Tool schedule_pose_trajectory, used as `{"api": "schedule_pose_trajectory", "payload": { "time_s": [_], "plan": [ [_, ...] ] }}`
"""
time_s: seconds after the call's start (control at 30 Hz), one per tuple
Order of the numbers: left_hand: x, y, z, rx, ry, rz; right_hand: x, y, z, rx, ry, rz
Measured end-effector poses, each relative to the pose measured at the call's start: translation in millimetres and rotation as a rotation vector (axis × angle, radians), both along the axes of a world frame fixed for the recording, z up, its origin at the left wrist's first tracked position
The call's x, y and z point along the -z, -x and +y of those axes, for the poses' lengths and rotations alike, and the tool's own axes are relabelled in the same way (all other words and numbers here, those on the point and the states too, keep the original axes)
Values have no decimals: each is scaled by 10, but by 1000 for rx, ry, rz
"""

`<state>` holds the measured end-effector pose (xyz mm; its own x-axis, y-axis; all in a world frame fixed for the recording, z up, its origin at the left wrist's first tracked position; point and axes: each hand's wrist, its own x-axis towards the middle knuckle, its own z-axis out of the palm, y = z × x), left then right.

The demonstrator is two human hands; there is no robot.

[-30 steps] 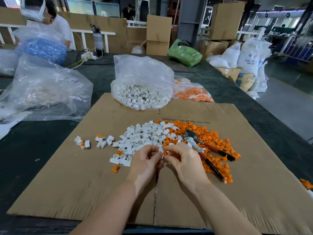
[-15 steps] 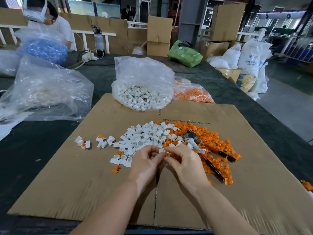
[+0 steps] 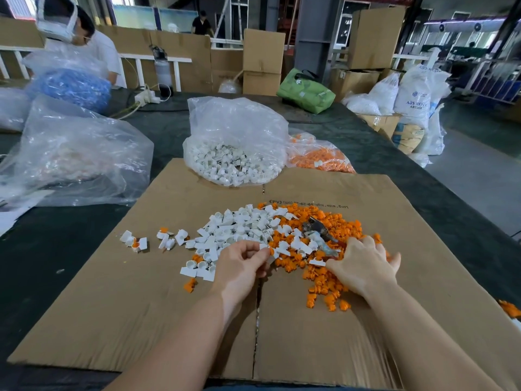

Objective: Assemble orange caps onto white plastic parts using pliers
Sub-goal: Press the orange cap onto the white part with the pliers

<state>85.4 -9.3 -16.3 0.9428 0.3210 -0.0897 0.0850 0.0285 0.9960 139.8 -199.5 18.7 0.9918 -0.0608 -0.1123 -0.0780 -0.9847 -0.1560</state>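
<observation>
**Right hand leaves the left, reaches the pliers**

Left hand point(image 3: 242, 263) stays mid-cardboard point(image 3: 112, 306), its grip pinching a white part point(image 3: 264, 246) beside the white pile point(image 3: 239, 227). Right hand point(image 3: 363, 266) now lies fingers spread on the orange caps point(image 3: 318, 275), over the pliers point(image 3: 318, 231) handles, grip released.

Background, far side of the dark table point(image 3: 70, 258): a green bag point(image 3: 306, 90), stacked cardboard boxes point(image 3: 263, 62), a white power strip point(image 3: 146, 96), a bag of blue parts point(image 3: 69, 87), and white sacks point(image 3: 414, 94), possibly resin.
</observation>
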Motion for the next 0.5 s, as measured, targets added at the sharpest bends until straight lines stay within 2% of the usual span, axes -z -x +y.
{"api": "schedule_pose_trajectory", "payload": {
  "time_s": [0.13, 0.27, 0.5],
  "plan": [
    [-14, -32, 6, -26, 30, 25, -34, 4, 12, -37, -25, -95],
    [-55, -42, -8, -27, 78, 37, -172, -23, 84, -31, -227, -122],
    [-67, -41, -18, -50, 67, 41, -62, -59, 26, 56, -34, 13]
  ]
}}
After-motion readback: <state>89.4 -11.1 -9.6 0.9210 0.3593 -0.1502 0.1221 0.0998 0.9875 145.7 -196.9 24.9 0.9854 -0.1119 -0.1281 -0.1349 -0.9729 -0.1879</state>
